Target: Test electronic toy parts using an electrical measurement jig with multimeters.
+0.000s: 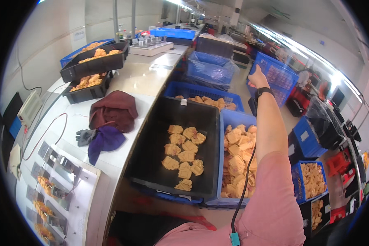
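My right arm reaches out ahead, and my right hand point(258, 78) is closed on the near left edge of a blue plastic crate point(279, 78), which stands tilted. My left hand is out of view. Below, nearer to me, a black tray point(149, 151) holds several flat, tan moulded pieces point(186, 156) spread over its bottom. Right beside it, a blue bin point(212, 200) is heaped with the same kind of pieces point(235, 164), partly hidden by my arm. Beyond the tray sits another blue crate point(174, 87) with more pieces.
On the white bench point(141, 117) at left lie a maroon cloth point(114, 110), a purple cloth point(106, 141) and a grey glove point(85, 137). A fixture with metal blocks point(76, 205) fills its near end. Stacked black trays point(76, 71) stand farther back. More filled crates point(301, 188) line the right.
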A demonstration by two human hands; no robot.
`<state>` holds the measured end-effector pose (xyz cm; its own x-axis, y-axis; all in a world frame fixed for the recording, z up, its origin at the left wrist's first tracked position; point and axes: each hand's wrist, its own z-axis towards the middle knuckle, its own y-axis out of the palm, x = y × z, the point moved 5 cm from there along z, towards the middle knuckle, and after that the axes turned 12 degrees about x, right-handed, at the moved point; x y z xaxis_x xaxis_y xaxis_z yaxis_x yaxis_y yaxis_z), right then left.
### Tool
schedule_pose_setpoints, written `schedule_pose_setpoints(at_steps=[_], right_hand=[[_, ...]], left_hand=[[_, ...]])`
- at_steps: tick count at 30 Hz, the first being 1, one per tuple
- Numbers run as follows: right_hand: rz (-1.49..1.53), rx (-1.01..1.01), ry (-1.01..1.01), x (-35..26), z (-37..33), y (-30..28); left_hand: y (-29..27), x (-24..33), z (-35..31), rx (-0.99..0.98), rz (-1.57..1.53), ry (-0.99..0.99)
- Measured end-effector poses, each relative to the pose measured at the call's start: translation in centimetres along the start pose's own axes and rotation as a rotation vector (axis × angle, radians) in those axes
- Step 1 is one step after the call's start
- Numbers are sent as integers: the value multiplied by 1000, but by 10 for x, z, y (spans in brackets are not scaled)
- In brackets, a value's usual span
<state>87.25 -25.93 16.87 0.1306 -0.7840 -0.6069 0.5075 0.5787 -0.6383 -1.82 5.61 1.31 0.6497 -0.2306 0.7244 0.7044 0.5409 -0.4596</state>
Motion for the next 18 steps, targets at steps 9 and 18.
schedule_pose_setpoints(at_steps=[9, 18], right_hand=[[400, -386, -669, -289, -125, 124], [232, -582, -963, -500, -312, 88]], left_hand=[[2, -31, -1, 45, -28, -34], [13, -66, 11, 66, -171, -48]])
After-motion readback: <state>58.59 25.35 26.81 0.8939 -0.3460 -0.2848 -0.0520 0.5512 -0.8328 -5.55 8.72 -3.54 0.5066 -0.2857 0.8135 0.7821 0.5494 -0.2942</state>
